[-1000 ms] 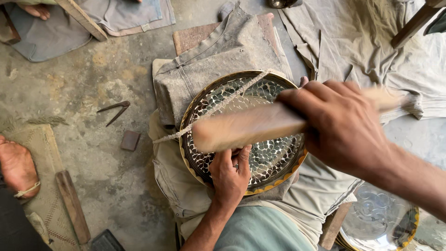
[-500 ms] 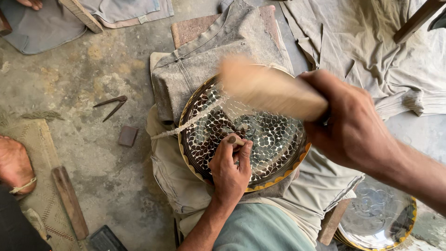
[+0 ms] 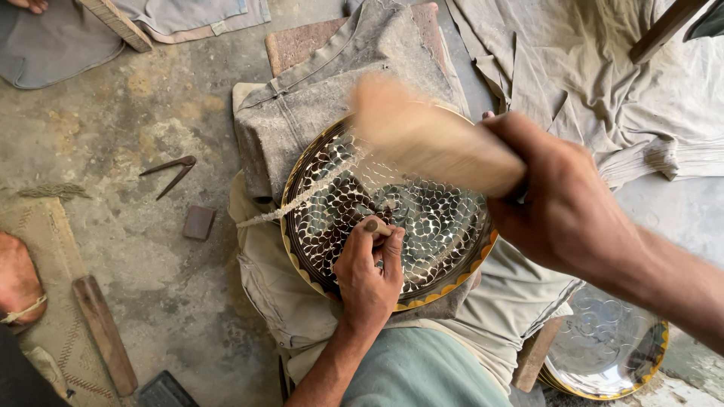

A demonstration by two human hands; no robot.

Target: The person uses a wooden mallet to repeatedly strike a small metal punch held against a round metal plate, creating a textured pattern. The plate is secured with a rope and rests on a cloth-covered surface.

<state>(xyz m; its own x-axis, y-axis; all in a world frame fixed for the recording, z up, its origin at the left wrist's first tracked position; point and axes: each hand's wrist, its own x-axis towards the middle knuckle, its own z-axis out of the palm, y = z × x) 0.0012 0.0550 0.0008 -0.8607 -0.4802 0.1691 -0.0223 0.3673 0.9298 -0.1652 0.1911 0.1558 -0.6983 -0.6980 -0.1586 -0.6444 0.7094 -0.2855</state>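
Observation:
A round metal plate (image 3: 452, 288) with a dense scale-like pattern and a gold rim lies on folded grey cloth. My left hand (image 3: 367, 275) rests on the plate's near part, shut on a small punch (image 3: 375, 225) held upright against the surface. My right hand (image 3: 562, 200) is raised above the plate's right side, gripping a thick wooden mallet (image 3: 422, 132) that is blurred and points up and left over the plate. A thin cord (image 3: 290, 203) runs across the plate's left edge.
A metal compass tool (image 3: 170, 172) and a small dark block (image 3: 199, 222) lie on the concrete floor at left. A wooden stick (image 3: 104, 333) lies lower left. Another patterned plate (image 3: 603, 348) sits lower right. A person's foot (image 3: 16, 277) shows at the left edge.
The mallet swung from lying level across the plate to a raised position angled up and left. My left hand shifted slightly with the punch on the plate.

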